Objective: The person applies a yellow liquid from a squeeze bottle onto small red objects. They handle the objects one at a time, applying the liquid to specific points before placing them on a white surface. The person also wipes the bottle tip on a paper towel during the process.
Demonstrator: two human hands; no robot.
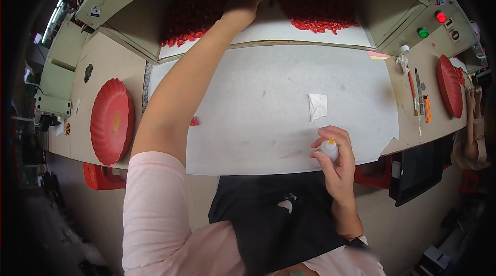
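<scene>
My left arm stretches far forward into the wide pale-green cabinet. There my left hand (243, 7) is at the inner edge of the left pile of small glossy red pieces (199, 10); its fingers are lost in shadow. A second heap of the same red pieces (318, 5) lies to the right inside. Over the near right of the white work sheet (248, 105), my right hand (338, 160) is closed around a small whitish squeeze bottle (329, 149) with a yellow tip. A folded white tissue (318, 107) lies just beyond that hand. One red piece (194, 121) rests beside my left forearm.
Red scalloped dishes stand at the left (112, 121) and far right (450, 86). On the right are a thin red-handled brush (412, 92), an orange lighter (427, 109) and a cabinet panel with red and green lights (423, 32). Another person's arm (470, 116) shows at the right edge.
</scene>
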